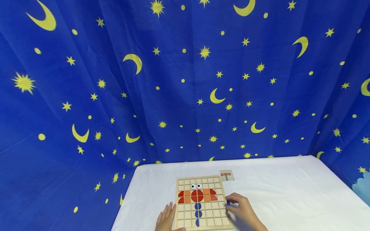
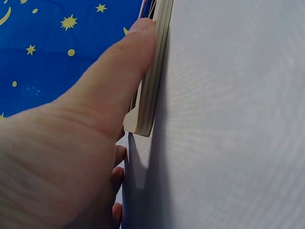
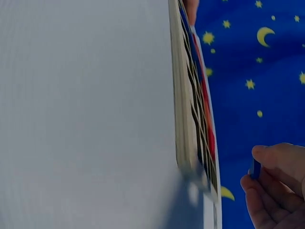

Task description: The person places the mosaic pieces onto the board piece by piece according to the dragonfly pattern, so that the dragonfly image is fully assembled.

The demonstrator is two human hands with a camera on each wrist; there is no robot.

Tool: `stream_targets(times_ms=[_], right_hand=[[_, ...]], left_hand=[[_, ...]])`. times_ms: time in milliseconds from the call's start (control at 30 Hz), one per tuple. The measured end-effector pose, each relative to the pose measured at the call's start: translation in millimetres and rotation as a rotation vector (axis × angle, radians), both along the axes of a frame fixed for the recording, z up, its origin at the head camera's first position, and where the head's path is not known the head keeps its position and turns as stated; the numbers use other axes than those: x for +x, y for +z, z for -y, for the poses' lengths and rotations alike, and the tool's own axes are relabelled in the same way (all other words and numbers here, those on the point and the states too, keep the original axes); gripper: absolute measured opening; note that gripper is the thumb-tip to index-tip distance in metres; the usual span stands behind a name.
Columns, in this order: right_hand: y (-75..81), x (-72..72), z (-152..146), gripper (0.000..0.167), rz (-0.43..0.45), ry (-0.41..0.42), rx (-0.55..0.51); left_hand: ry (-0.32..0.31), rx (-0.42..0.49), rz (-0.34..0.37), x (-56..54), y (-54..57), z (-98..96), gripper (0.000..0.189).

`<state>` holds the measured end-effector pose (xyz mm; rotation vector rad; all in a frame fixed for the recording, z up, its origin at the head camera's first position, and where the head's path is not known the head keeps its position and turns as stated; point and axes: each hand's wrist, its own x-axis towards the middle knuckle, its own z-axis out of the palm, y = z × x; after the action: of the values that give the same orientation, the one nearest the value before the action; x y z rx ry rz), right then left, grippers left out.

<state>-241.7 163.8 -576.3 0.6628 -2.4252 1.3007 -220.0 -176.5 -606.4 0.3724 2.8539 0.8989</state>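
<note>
A wooden grid board (image 1: 211, 213) lies on the table and carries a pattern of coloured tiles. Two eye tiles (image 1: 196, 186) sit above a red circle (image 1: 197, 195) made of quarter pieces, flanked by orange squares (image 1: 187, 193) and red quarter pieces. Below it runs a column of blue half-round tiles (image 1: 198, 213). My left hand (image 1: 166, 218) rests along the board's left side, fingers extended and thumb at its front edge. Just beyond the right edge, my right hand (image 1: 242, 208) pinches a small blue tile (image 3: 255, 169) between thumb and fingers.
Behind the board's far right corner lies a small pattern card (image 1: 226, 175) printed with a similar figure. A white cloth (image 1: 289, 192) covers the table. Blue curtains (image 1: 179, 112) with yellow moons and stars hang behind it and at both sides.
</note>
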Motion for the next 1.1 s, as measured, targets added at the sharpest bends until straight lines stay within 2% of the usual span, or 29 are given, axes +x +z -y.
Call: stream_targets(times_ms=[67, 300, 400, 433, 633, 867, 1100], right_hand=[[0.7, 1.5, 8, 0.023, 0.008, 0.032, -0.009], [-3.6, 5.5, 34, 0.023, 0.118, 0.140, -0.021], [-5.8, 6.2, 42, 0.024, 0.132, 0.171, -0.014], [-6.8, 6.0, 44, 0.024, 0.108, 0.183, -0.007], [-8.2, 8.1, 54, 0.025, 0.074, 0.190, 0.036], [-5.8, 10.9, 67, 0.024, 0.153, 0.214, 0.040], [-9.7, 12.9, 80, 0.022, 0.167, 0.259, 0.038]], left_hand=[[-0.002, 0.001, -0.002, -0.1, -0.5, -0.4, 0.105], [0.003, 0.005, 0.017, -1.6, 0.6, -0.7, 0.105], [0.007, 0.012, 0.039, -3.4, 0.6, -1.0, 0.104], [0.008, 0.012, 0.043, -3.9, 0.2, -1.1, 0.105], [0.010, 0.010, 0.042, -3.8, -0.9, -1.3, 0.105], [0.004, 0.006, 0.019, -2.3, -2.0, -0.1, 0.105], [0.003, 0.002, -0.001, -1.6, -2.6, 0.0, 0.105]])
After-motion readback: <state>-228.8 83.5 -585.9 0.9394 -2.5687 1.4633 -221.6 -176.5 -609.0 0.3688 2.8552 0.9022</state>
